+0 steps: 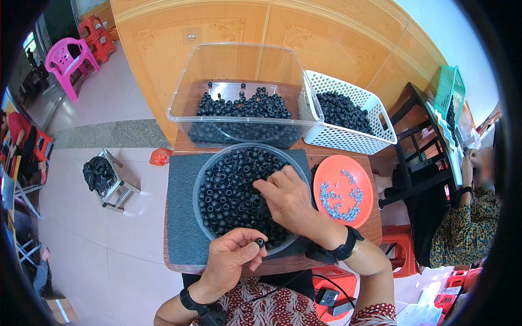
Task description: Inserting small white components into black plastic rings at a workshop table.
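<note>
Between the thumb and fingers of my left hand (236, 255) is a small black round bead-like piece (260, 242) with a hole in its end. My left hand is at the near rim of a clear round tub (199, 209) filled with similar black pieces (231, 185). Over the tub's right side my right hand (285, 195) reaches in with fingers bent together at the heap. Whatever its fingertips hold, if anything, is hidden. To the right of the tub an orange-red plate (340, 168) carries many tiny shiny silver-blue bits (353, 198).
Behind the tub stand a clear plastic box (182, 103) and a white perforated basket (348, 140), both with black pieces. A dark grey mat (182, 217) lies under the tub. A metal stool (117, 187) bears a black bag (99, 173). At right another person (462, 228) sits by a black stand (410, 152).
</note>
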`<state>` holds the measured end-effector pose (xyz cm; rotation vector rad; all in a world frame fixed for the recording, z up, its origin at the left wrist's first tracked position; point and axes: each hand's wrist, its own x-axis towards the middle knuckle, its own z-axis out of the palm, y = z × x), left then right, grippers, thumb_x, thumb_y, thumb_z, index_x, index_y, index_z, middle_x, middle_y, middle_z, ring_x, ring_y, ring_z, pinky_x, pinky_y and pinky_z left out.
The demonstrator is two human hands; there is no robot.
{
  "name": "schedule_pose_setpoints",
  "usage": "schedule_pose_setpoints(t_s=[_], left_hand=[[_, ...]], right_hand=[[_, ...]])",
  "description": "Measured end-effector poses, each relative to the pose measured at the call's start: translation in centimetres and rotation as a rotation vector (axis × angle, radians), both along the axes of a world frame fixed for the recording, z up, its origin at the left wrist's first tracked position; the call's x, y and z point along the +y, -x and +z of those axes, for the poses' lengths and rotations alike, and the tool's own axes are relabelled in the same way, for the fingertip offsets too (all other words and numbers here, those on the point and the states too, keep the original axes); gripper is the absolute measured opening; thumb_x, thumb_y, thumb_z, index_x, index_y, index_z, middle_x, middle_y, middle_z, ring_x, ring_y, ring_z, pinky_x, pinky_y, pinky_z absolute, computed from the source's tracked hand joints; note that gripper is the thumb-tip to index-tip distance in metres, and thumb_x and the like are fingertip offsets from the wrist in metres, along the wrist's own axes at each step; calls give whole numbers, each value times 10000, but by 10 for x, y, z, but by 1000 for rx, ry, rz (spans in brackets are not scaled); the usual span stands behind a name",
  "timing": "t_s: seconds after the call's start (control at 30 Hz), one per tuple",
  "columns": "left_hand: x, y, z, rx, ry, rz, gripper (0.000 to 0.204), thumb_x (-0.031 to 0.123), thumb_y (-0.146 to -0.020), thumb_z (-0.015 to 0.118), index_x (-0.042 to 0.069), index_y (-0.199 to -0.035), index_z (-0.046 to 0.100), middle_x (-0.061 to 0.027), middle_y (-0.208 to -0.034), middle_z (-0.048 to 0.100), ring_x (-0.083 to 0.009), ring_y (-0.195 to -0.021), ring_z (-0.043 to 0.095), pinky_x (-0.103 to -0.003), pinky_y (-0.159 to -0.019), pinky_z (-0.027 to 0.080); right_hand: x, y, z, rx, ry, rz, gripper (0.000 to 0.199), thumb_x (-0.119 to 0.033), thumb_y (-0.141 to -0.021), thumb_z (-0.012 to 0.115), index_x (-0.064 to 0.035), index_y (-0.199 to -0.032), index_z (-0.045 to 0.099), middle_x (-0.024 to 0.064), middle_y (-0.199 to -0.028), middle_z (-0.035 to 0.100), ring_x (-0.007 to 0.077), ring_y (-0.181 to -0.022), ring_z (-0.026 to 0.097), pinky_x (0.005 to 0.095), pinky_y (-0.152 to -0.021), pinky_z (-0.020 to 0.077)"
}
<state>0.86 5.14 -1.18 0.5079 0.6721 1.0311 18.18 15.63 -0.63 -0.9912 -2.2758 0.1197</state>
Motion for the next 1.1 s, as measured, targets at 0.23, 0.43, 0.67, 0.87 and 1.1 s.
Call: schedule_pose_setpoints(t_s=[0.23,0.43,0.67,0.87,1.1], left_hand=[[-3,5,3,39,9,14,268,135,-868,673,-59,-1039,603,-131,-818,635,-164,-642,582,-258,-556,464],[-3,3,2,33,16,13,284,153,-862,683,-58,-1037,607,-128,-807,636,-161,-636,575,-258,-553,457],[-4,5,1,39,14,16,277,146,-859,686,-53,-1036,610,-125,-805,640,-160,-643,582,-257,-554,460],[-4,5,2,38,28,0,262,133,-864,678,-52,-1037,611,-123,-806,640,-158,-649,585,-255,-559,462],[-4,6,2,39,8,-5,240,110,-877,656,-54,-1045,610,-122,-811,641,-154,-646,582,-255,-559,461]], right_hand=[[4,-34,4,-12,-68,-119,176,47,-689,683,-37,-841,659,87,-779,579,274,-720,515,374,-616,427],[-9,-39,-3,-54,15,-101,165,44,-685,698,-36,-826,670,81,-765,575,264,-716,517,360,-610,424],[-9,-30,-8,-37,25,-83,200,48,-675,669,-45,-852,679,78,-761,559,268,-736,511,359,-615,426],[-12,-19,-6,-202,20,-19,260,48,-650,613,-52,-879,681,84,-771,535,268,-740,479,372,-655,397],[-14,-20,-6,-123,114,-14,199,33,-662,624,-48,-839,664,88,-769,530,273,-746,478,373,-654,395]])
